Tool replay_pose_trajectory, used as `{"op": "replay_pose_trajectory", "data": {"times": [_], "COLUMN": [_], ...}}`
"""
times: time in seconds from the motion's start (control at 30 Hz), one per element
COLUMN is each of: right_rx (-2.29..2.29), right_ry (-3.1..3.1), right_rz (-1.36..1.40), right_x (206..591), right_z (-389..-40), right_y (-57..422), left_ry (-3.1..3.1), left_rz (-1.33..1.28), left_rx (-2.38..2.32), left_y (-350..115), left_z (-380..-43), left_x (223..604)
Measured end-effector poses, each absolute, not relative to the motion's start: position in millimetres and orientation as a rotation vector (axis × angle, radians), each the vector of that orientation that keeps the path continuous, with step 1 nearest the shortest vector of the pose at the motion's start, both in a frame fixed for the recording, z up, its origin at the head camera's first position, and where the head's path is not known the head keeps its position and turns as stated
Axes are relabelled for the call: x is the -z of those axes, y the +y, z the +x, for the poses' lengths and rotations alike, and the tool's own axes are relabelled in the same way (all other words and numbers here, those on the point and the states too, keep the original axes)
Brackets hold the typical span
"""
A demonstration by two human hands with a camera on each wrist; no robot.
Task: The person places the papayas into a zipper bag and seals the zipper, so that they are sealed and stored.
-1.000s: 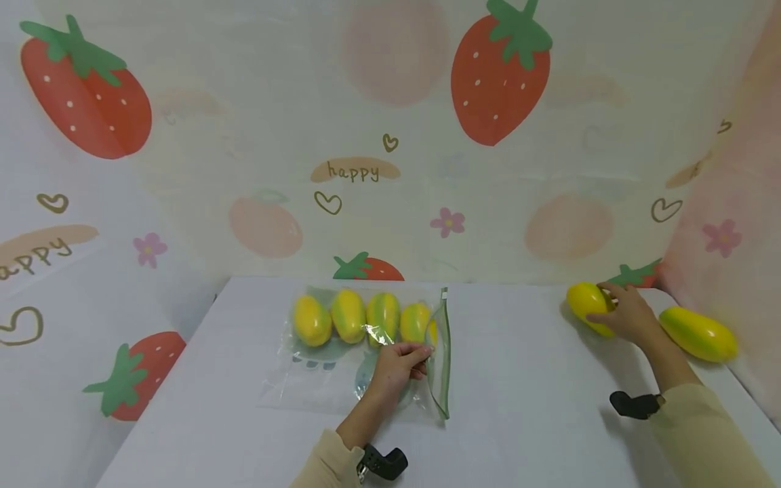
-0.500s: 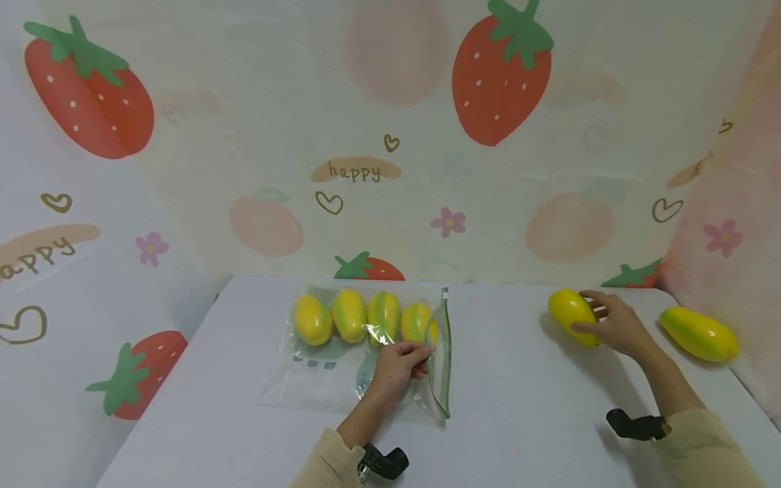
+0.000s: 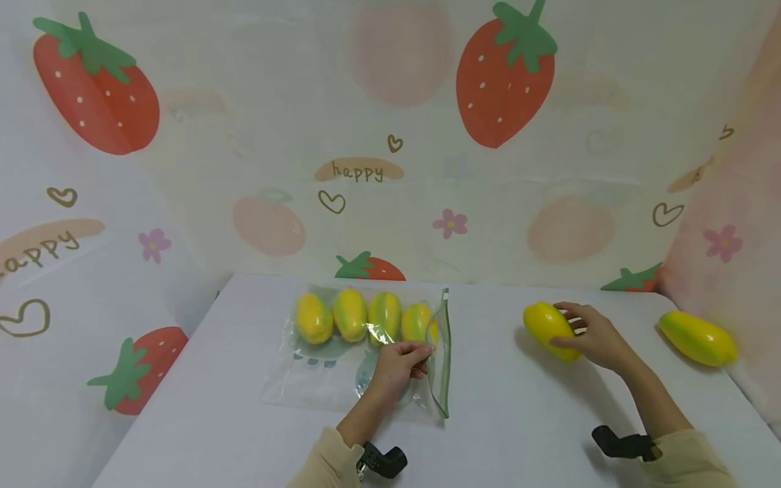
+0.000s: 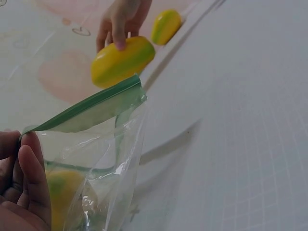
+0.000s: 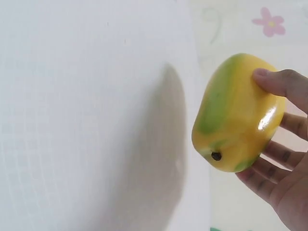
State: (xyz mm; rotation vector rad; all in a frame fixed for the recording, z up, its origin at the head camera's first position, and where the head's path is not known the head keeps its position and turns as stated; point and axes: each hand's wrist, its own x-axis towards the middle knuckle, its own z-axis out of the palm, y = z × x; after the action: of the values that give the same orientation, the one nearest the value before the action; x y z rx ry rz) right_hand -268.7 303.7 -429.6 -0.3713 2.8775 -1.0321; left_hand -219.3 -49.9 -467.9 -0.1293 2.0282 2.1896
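Observation:
My left hand [image 3: 395,369] pinches the upper layer of a clear zip bag [image 3: 323,390] near its green-edged mouth, which gapes toward the right. Inside the bag, several yellow-green papayas lie side by side, among them one papaya [image 3: 314,318] at the left end. Off to the right, my right hand [image 3: 601,341] grips another papaya [image 3: 545,325] above the table, thumb on one side and fingers on the other. The right wrist view shows the dark stem spot of this held papaya [image 5: 236,110]. In the left wrist view the green zip edge [image 4: 91,103] stands raised.
One more papaya [image 3: 697,337] lies at the table's right edge, beyond my right hand. A white table [image 3: 488,434] runs back to a wall sheet [image 3: 488,183] printed with strawberries and hearts. A black device is strapped to each wrist.
My right hand has lifted the papaya from near the far right of the table and carried it left, toward the bag. My left hand keeps its pinch on the bag.

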Motion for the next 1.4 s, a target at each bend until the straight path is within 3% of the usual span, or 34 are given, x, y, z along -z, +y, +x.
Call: {"op": "replay_pose_trajectory", "data": {"times": [1.4], "right_rx": [1.175], "right_ry": [2.702], "right_rz": [-0.705], "right_x": [438], "right_z": [-244], "right_y": [203], "left_ry": [2.027], "left_rz": [-0.113], "left_rx": [-2.198], "left_y": [-48], "left_z": [-220], "left_x": [463]}}
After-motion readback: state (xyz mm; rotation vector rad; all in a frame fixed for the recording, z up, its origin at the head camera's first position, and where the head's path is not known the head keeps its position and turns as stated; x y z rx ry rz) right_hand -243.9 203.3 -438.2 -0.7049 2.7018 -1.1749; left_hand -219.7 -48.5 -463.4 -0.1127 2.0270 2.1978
